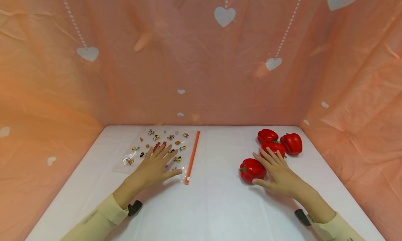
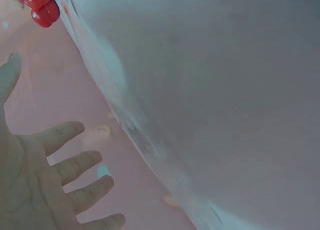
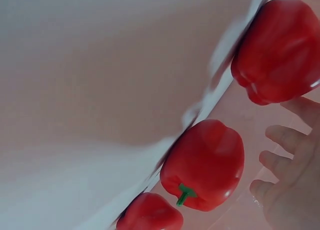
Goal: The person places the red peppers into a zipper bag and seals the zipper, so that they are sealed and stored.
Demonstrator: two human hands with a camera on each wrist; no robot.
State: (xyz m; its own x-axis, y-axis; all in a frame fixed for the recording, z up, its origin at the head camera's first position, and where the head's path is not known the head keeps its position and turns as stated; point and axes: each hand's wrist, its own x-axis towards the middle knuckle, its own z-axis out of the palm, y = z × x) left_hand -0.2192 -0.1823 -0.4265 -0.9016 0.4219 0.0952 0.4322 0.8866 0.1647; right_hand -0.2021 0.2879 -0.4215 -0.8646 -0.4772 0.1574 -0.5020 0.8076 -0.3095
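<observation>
My left hand (image 1: pixel 155 167) is spread with straight fingers over a clear zip bag (image 1: pixel 132 169) printed with small cartoon figures and edged by an orange slider strip (image 1: pixel 193 157). In the left wrist view that palm (image 2: pixel 30 185) holds nothing. On the right, my right hand (image 1: pixel 277 173) hovers, fingers spread, beside the nearest red bell pepper (image 1: pixel 252 170); whether it touches it I cannot tell. Just beyond its fingertips lies another bell pepper (image 1: pixel 272 148), partly hidden by them. Two more bell peppers, one at the back (image 1: pixel 267 136) and one at far right (image 1: pixel 292 144), sit close by.
A white-covered table (image 1: pixel 216 206) lies under everything. Peach cloth walls (image 1: pixel 201 70) with white hearts enclose its back and both sides. Dark straps (image 1: pixel 135 208) show at the wrists.
</observation>
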